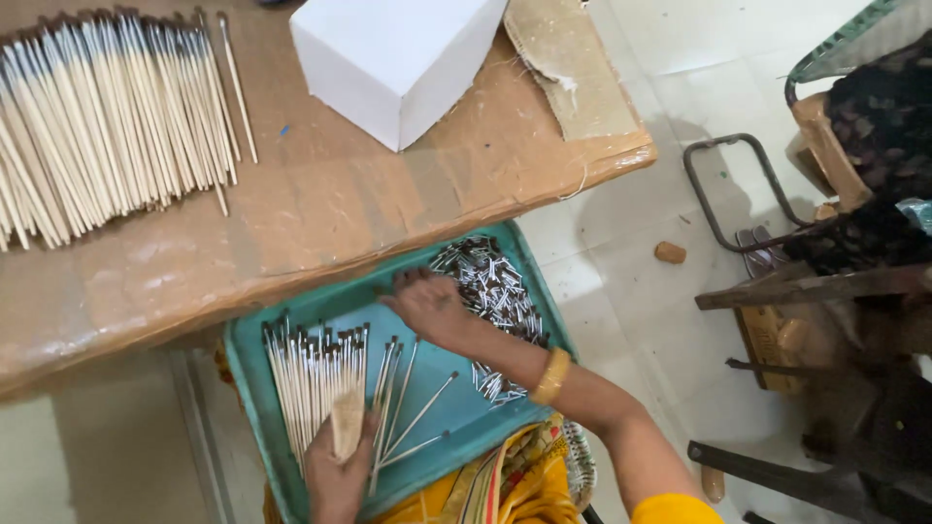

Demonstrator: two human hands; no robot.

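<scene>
A teal plastic tray [248,374] rests on my lap below the table edge. My left hand [340,475] holds a small flat wooden piece [347,422] against a row of thin pale sticks with dark metal tips [311,374] lying in the tray. A few more tipped sticks [417,412] lie loose beside them. My right hand [432,306], with a gold bangle on the wrist, reaches palm down into a heap of small dark metal caps [495,281] at the tray's right end; whether its fingers pinch any caps is hidden.
A cardboard-covered table [320,213] holds a wide spread of thin pale sticks [107,116] at the left and a white box [393,53] at the back. Right of it are a tiled floor, a metal frame [723,194] and dark wooden furniture [835,281].
</scene>
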